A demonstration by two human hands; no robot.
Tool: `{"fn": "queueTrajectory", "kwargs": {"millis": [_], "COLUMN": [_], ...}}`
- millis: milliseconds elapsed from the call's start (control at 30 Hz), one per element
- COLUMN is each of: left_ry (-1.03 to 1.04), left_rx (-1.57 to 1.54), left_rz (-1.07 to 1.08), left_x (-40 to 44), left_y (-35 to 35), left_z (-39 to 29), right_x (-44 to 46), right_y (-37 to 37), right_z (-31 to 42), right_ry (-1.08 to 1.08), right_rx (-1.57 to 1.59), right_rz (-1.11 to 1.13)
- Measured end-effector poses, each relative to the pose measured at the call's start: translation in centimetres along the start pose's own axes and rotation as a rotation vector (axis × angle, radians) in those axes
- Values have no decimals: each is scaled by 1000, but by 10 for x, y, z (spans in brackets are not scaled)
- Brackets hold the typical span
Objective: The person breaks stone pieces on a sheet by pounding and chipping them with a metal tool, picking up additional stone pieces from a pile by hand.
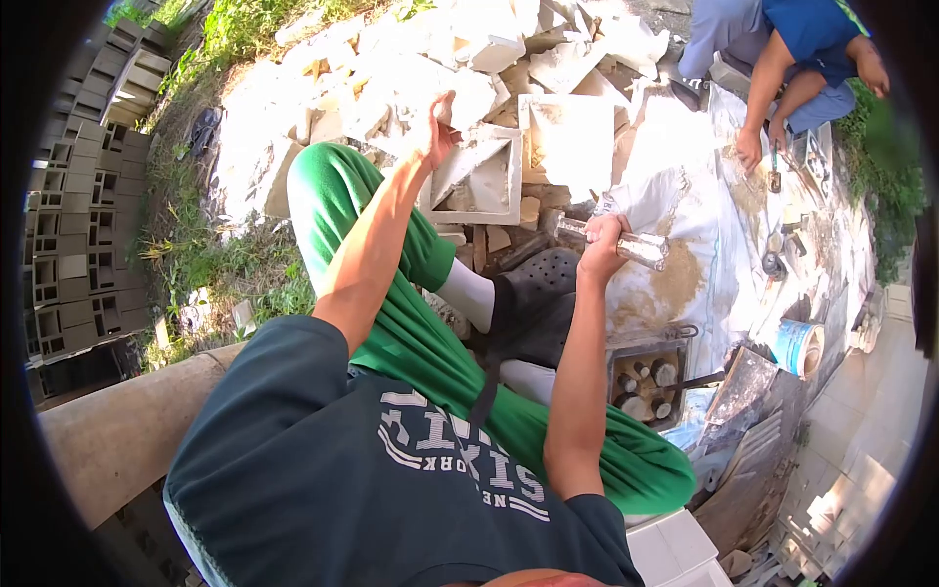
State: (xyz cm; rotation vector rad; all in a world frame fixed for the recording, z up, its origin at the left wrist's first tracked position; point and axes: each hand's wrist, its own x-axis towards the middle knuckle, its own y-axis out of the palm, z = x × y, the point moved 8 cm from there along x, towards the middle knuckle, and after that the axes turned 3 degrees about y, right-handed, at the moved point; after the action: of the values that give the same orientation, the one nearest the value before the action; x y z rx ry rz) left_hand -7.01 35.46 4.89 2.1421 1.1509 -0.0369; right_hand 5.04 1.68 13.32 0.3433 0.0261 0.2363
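Note:
My right hand [603, 247] is closed around a shiny silver bar [644, 250], which sticks out on both sides of the fist. Its exact kind cannot be made out. My left hand [438, 135] is raised over pale broken slabs, thumb and fingers apart; glare washes out the space between them, and I see nothing clearly held. Just below that hand lies a square white frame-like block [515, 176] with a recessed middle. Beneath the right hand, a dark clog [543, 284] is on my foot.
Broken white slabs [577, 64] are heaped ahead. A metal box [641, 386] of round pieces stands near my knee. Right of it are a blue-white bucket [797, 347] and a sandy white sheet [699, 210]. A co-worker's hand [749, 149] works at upper right. Hollow blocks [73, 225] are stacked left.

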Motion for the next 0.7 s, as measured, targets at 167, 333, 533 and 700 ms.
{"fn": "queueTrajectory", "kwargs": {"millis": [167,333,533,700], "left_ry": [88,137,311,233], "left_rx": [432,980,1226,1398], "left_rz": [46,156,204,181], "left_x": [-19,0,0,19], "left_y": [45,30,20,-1], "left_z": [-18,-19,3,2], "right_x": [-18,-26,-13,-8], "right_y": [-20,-28,5,76], "right_z": [3,9,10,63], "right_ry": [-13,-62,27,-203], "right_rx": [60,78,25,-121], "right_rz": [-24,-39,-44,214]}}
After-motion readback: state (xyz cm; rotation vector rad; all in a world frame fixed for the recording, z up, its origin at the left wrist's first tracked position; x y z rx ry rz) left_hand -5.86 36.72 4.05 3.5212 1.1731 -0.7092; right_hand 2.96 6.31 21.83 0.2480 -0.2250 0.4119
